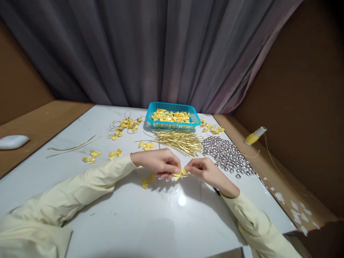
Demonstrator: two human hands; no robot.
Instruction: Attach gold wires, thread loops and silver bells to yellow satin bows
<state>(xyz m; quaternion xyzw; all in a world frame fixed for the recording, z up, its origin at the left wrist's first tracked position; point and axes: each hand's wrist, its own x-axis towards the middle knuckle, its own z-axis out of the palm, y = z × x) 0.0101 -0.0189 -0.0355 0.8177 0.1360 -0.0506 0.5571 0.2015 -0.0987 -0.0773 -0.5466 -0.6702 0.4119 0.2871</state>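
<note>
Between my two hands, just above the white tabletop [150, 222], is a yellow ribbon bow [180, 175]. My left hand [162, 163] pinches its left side with closed fingers. The right side of the bow is in the fingertips of my right hand [202, 170], also closed. A thin gold strand shows along the bow, but its ends are hidden by my fingers. Another yellow bow [147, 181] lies beneath my left wrist. Just beyond my hands is a heap of gold wire ties [178, 141], with a pile of silver bead-like pieces [225, 152] to its right.
A blue basket [172, 125] of yellow bows stands at the back. Bows with wire loops [126, 125] lie left of it, more bows [212, 129] right. A white oval object [13, 142] is far left. A yellow-and-white tube [254, 136] and paper scraps [297, 215] sit on the right board.
</note>
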